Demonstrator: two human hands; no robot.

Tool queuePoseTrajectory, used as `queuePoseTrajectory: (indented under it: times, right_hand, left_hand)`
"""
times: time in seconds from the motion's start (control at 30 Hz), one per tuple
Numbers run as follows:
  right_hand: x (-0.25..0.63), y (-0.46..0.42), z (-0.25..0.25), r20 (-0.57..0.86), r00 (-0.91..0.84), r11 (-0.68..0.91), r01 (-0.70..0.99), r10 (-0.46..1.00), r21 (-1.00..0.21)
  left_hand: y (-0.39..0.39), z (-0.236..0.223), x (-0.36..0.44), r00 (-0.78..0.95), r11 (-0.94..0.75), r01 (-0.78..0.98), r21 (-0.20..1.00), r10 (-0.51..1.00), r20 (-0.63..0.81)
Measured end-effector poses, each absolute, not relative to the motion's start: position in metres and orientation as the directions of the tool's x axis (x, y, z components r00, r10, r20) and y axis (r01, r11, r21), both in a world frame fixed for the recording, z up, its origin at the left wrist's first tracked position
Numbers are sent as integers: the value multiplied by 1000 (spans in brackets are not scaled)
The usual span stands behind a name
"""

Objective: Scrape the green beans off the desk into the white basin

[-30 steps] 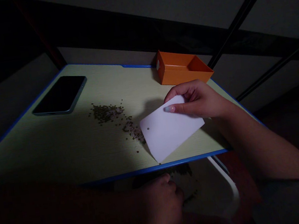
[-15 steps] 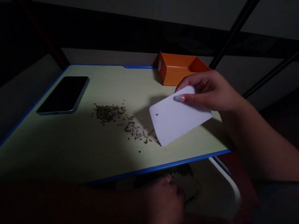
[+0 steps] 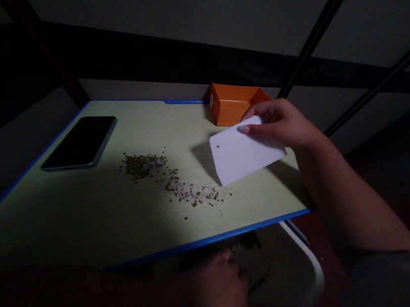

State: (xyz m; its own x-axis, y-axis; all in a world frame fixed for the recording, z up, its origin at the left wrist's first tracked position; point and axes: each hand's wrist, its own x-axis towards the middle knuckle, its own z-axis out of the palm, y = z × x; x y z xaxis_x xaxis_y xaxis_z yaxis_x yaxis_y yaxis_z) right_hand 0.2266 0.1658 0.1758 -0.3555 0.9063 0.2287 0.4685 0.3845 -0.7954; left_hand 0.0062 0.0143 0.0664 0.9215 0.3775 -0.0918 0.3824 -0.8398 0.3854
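Note:
My right hand (image 3: 279, 123) pinches a white rectangular plastic scraper (image 3: 245, 149) with a small hole near one corner, holding it above the tabletop. Left of the scraper, a patch of dark green seeds (image 3: 142, 165) trails into a streak of pale grains mixed with seeds (image 3: 193, 192). My left hand (image 3: 218, 291) is in deep shadow below the table's front edge, beside a pale surface with green seeds on it (image 3: 267, 270). Its grip is too dark to make out.
The pale wood-grain table (image 3: 66, 215) has a blue edge. A black smartphone (image 3: 80, 143) lies at its back left, and an orange open box (image 3: 227, 103) stands at the back edge. A white curved tube leg (image 3: 310, 260) runs under the table's front right.
The scraper has risen and moved right, away from the grains, and now lies flatter. The pale streak shows fully. The whole view has tilted slightly, and my left hand stays about where it was.

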Motion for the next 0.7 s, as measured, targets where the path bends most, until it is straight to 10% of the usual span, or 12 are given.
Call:
queuePoseTrajectory:
  times: [0.5,0.7]
  right_hand:
    - [224,170,179,97,-430,315,474,898,-822]
    - [226,171,181,166,-484,431,510,859,-744]
  left_hand:
    - [27,68,17,795,-816,505,281,313,-521]
    - [33,52,6,900,-914,297,277,171,-401]
